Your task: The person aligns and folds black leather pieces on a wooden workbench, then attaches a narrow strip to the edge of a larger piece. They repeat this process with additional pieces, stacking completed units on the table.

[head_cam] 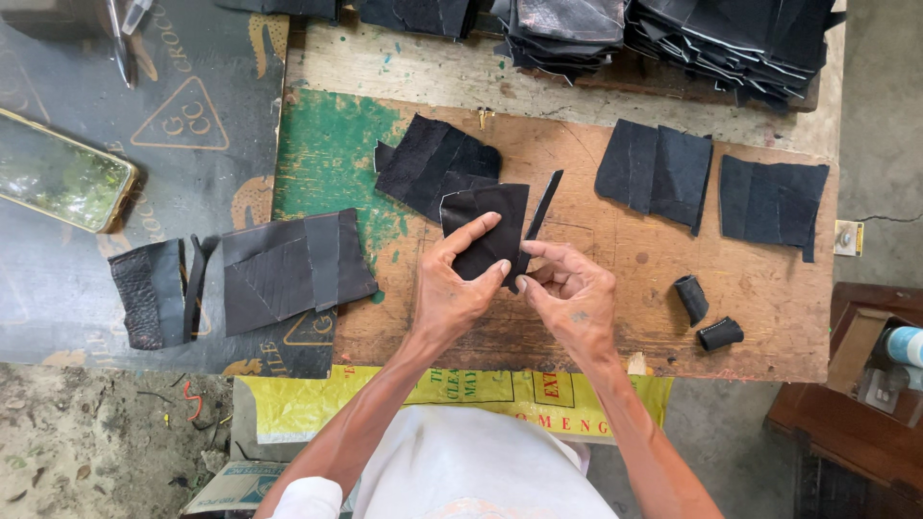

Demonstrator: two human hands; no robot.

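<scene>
At the centre of the frame, the left hand [450,293] is closed in a pinch on a black leather piece [487,231], thumb on top and fingers beneath, holding it just above the wooden surface [615,288]. The right hand [569,298], just beside it, has its fingers curled around a narrow dark strip [538,216] that runs up along the piece's right edge. Behind the held piece, touching it in view, lies a small heap of black leather cuts [428,163]. Right of centre: two flat dark panels [656,171] and [772,202], apart from each other. Lower right: two small black rolls [689,298] and [721,333]. Left of frame: overlapping dark grey leather sheets [284,269]. Top edge: stacked black cuts [731,38]. Upper left: a phone [60,173].
</scene>
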